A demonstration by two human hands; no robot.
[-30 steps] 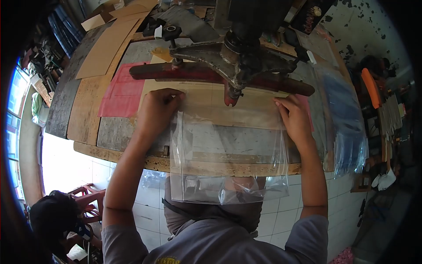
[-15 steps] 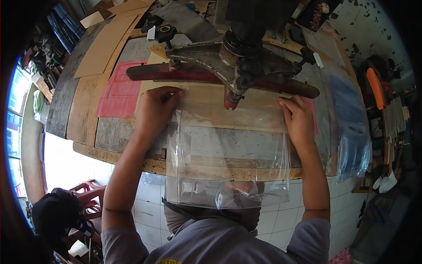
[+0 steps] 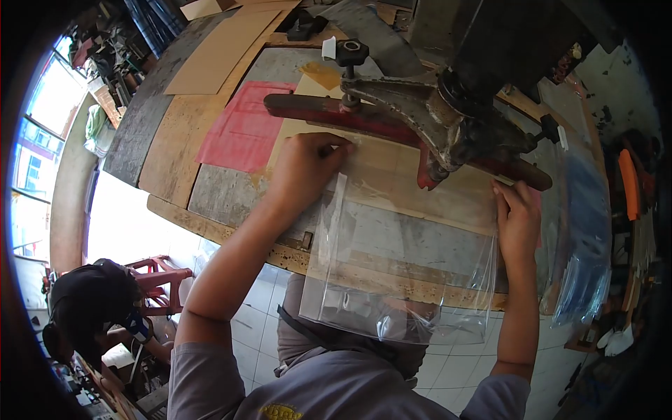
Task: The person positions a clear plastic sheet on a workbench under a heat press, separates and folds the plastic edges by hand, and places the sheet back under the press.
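Note:
A clear plastic sheet (image 3: 406, 280) spans both hands and hangs down over the table's front edge. My left hand (image 3: 306, 168) pinches its far left corner, thumb and forefinger pressed together. At the far right corner my right hand (image 3: 516, 210) grips the same sheet between thumb and fingers. Just beyond the hands, a long dark red press bar (image 3: 336, 115) runs crosswise under a cast metal bracket (image 3: 420, 115). The sheet's far edge lies close to the bar, over a tan board (image 3: 392, 175); whether it reaches beneath the bar I cannot tell.
A red sheet (image 3: 241, 129) lies left of the bar, with brown cardboard (image 3: 220, 56) farther back. Stacked clear bluish plastic sheets (image 3: 584, 231) hang over the right edge. At lower left a person in black (image 3: 91, 301) bends beside a red metal frame (image 3: 159, 283).
My view has swung left, so the table and press appear shifted right and tilted. Both hands keep their hold on the plastic sheet. The person at lower left shows more fully.

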